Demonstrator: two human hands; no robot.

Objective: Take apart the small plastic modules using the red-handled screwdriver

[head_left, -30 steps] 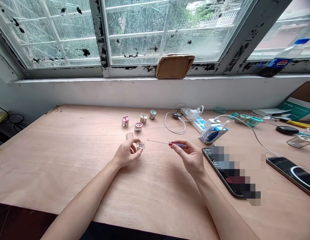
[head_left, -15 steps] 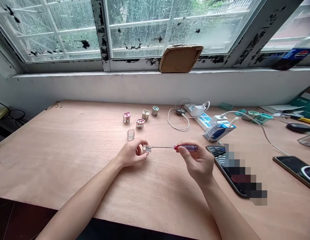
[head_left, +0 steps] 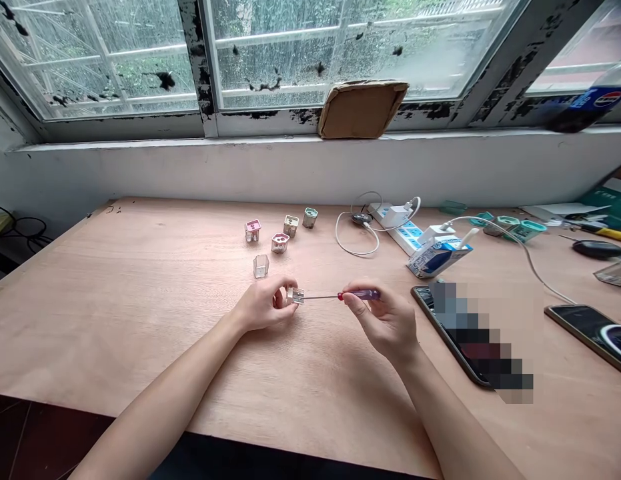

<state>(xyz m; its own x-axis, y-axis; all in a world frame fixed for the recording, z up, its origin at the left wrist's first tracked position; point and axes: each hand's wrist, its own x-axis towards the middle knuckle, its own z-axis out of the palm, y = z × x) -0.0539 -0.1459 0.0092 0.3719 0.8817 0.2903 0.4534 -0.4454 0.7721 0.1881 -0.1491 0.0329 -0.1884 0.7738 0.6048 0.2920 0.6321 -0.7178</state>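
Observation:
My left hand [head_left: 264, 308] is closed on a small clear plastic block [head_left: 295, 296], pinching it just above the wooden table [head_left: 115, 320]. My right hand [head_left: 385, 319] grips a thin screwdriver [head_left: 351, 295] by its purple handle with a red collar. Its metal shaft points left and the tip meets the clear block. A second clear block [head_left: 261, 266] stands on the table just behind my left hand.
Two pink-topped blocks [head_left: 252, 231], a cream one [head_left: 291, 225] and a teal one [head_left: 309, 217] stand further back. To the right lie a power strip with cables [head_left: 397, 227], a milk carton [head_left: 437, 257], two phones [head_left: 587, 331] and teal parts [head_left: 520, 229]. Cardboard [head_left: 363, 109] leans on the windowsill.
My right hand has moved the screwdriver left until its tip reached the clear block in my left hand. In the last half second the right hand closed in further.

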